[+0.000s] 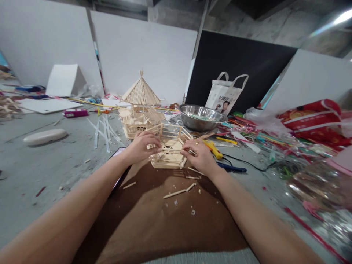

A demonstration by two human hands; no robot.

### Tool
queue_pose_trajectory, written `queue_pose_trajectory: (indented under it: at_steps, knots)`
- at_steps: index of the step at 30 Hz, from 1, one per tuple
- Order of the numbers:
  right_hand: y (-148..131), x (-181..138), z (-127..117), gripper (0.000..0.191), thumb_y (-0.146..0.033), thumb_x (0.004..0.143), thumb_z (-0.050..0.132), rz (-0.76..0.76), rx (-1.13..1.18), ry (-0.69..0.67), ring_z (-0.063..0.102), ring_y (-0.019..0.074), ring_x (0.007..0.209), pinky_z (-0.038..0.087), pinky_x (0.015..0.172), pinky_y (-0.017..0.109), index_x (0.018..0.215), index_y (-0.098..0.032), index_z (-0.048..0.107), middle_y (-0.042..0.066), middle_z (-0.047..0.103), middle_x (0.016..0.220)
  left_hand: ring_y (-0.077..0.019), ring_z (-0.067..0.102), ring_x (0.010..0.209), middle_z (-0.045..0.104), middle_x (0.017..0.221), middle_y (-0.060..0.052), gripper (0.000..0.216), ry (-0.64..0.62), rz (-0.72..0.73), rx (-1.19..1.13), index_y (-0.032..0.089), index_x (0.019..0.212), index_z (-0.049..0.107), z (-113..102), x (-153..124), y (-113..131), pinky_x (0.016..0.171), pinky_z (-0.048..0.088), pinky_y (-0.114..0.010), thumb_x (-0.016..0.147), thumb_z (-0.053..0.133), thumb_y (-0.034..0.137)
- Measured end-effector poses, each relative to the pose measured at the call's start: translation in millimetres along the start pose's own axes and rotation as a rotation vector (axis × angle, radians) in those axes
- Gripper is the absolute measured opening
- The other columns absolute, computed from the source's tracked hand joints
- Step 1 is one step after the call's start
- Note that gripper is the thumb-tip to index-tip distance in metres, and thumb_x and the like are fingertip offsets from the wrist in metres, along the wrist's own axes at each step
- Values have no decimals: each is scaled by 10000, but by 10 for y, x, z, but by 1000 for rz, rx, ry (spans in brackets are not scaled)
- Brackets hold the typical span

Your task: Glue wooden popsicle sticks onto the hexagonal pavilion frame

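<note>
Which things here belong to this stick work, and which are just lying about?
Likely in the job: wooden frame; thin stick between left hand and right hand; brown sheet; perhaps yellow tool, roofed model.

Apparently lying about: white oblong case; purple box; tote bag; red bag.

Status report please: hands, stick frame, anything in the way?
Left hand and right hand pinching one thin stick. Stick frame upright between them, contact with the stick unclear. Loose sticks on brown sheet in front.
</note>
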State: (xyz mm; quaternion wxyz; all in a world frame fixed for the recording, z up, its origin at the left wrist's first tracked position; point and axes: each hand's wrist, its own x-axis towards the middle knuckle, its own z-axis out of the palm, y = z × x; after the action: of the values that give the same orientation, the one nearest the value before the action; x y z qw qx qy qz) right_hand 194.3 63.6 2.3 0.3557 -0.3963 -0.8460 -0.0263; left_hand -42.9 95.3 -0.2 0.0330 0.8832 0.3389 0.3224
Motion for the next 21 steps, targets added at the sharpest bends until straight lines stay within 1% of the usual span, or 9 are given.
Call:
queue_pose_trajectory:
  at_steps: [6,13,17,21]
  knots:
    - [-6,1,-9,134,-320,762,538,10,-6,-17,543,173,863,330,843,350,752,-193,579,30,634,817,-180,505,934,646,885,-13,210,22,-13,30,217,742,621,3,-2,19,860,312,-352,750,525,405]
    - [9,-5,15,159,-354,763,530,-13,-13,5,547,181,862,337,827,355,767,-203,580,33,635,817,-182,494,952,650,884,-3,196,13,-20,47,221,741,613,-5,-3,38,871,297,-363,761,511,388]
    - [24,-16,24,181,-360,751,542,-8,-22,32,539,195,883,351,827,363,831,-202,576,57,628,876,-183,495,949,649,883,-6,188,12,-21,50,218,743,612,-10,-4,40,872,300,-355,761,512,377]
    - [13,-15,-1,184,-347,759,532,13,8,17,534,192,883,366,825,361,857,-193,555,65,619,899,-186,491,962,649,884,-8,184,14,-15,52,213,745,606,-12,-5,34,871,304,-348,763,513,372]
